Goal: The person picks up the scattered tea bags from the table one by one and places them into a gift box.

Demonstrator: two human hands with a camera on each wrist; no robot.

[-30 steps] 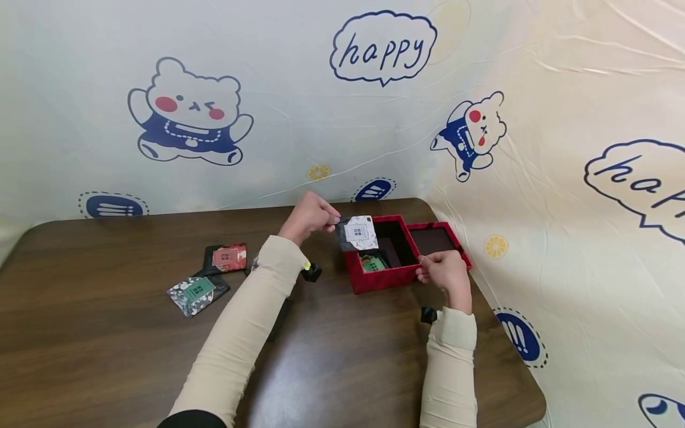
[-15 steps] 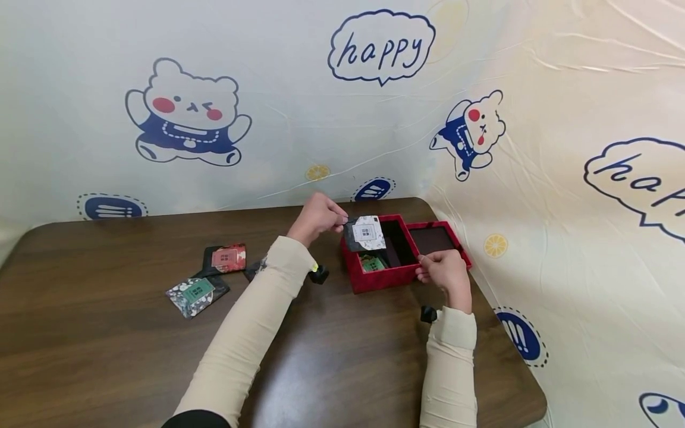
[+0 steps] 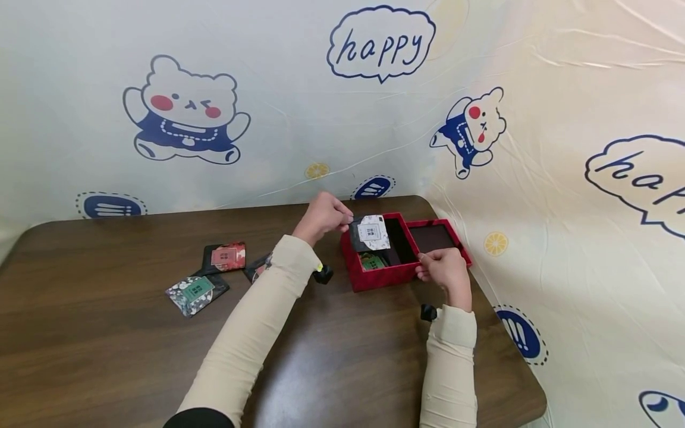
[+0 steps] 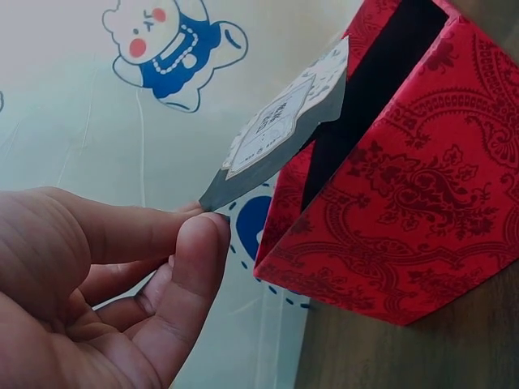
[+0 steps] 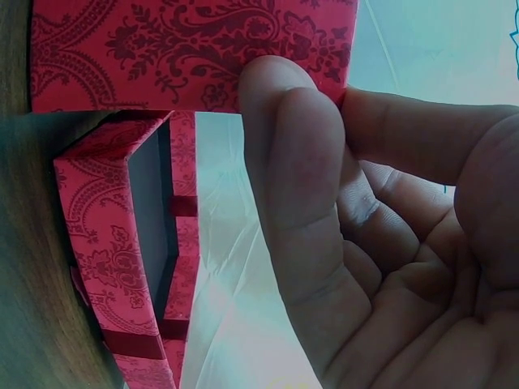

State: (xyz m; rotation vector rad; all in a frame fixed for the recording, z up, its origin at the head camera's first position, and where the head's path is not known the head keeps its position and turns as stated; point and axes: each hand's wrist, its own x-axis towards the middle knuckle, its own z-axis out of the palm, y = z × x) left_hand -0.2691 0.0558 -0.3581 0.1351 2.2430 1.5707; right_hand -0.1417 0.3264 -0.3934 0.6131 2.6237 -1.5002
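Observation:
Between thumb and forefinger my left hand [image 3: 323, 219] pinches one corner of a flat sachet [image 3: 370, 232], dark grey with a white floral part and a pale label. The sachet hangs over the left half of a red patterned box [image 3: 382, 278], tilted in the left wrist view [image 4: 272, 134]. Inside the box a green-labelled sachet [image 3: 373, 261] shows at the front left, beside a dark divider. My right hand [image 3: 445, 272] holds the box's front right corner, thumb and fingers on its wall [image 5: 186, 53].
Right of the box lies its shallow red lid [image 3: 432, 238], dark inside up. To the left on the brown table [image 3: 107, 345] are a red-labelled sachet [image 3: 225, 257], a green-labelled floral one [image 3: 198, 293] and another [image 3: 258, 268] partly hidden by the left sleeve. A printed cloth stands behind.
My left hand has moved to the right with the sachet, bringing it further over the box. The right hand stays on the box corner. More of the sachet near the left sleeve shows.

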